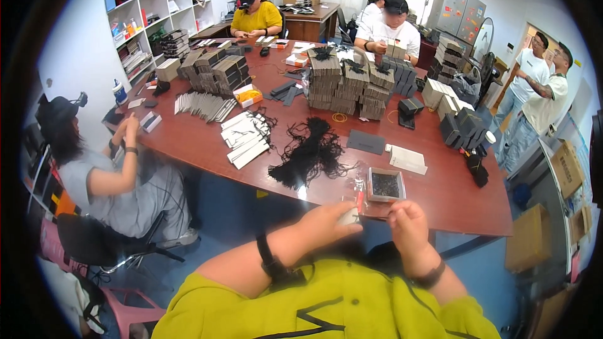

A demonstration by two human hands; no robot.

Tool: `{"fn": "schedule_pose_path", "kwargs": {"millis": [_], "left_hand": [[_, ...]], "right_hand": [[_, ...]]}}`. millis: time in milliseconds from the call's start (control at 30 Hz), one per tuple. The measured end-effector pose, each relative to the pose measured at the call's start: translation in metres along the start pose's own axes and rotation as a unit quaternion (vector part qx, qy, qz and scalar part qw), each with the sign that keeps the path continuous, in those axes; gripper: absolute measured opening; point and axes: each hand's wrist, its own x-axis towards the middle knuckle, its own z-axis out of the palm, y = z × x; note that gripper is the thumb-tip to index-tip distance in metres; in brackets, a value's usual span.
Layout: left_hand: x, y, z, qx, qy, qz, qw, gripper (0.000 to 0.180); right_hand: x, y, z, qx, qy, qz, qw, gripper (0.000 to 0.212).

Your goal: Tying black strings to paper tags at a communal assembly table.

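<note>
At the table's front edge, my left hand [330,221] is closed around a small whitish flat card [349,216]. Just to its right, my right hand [409,229] is raised with thumb and fingers pinched together; whatever is between them is too small to make out. Beyond both hands stands a small open box [385,199] holding many tiny dark pieces [384,184]. A tangled heap of black cords [311,154] lies farther left. Beside that heap are fanned white cards [242,141], some with black cords. A dark grey flat sheet [365,142] and a pale flat sheet [408,159] lie behind the box.
Tall stacks of grey-edged pieces [342,85] fill the middle of the reddish table [458,198]; more stacks [217,69] stand at the left. Dark bundles [461,129] lie at the right. A seated person [119,169] works at the left, others sit across, and two people stand at right.
</note>
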Motion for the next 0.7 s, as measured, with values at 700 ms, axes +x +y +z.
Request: {"fn": "schedule_pose_path", "kwargs": {"millis": [700], "left_hand": [[-0.005,-0.006,0.002,-0.067,-0.18,0.102,0.976,0.03]], "right_hand": [[0.008,0.014,-0.003,-0.047,-0.029,0.067,0.996,0.015]]}}
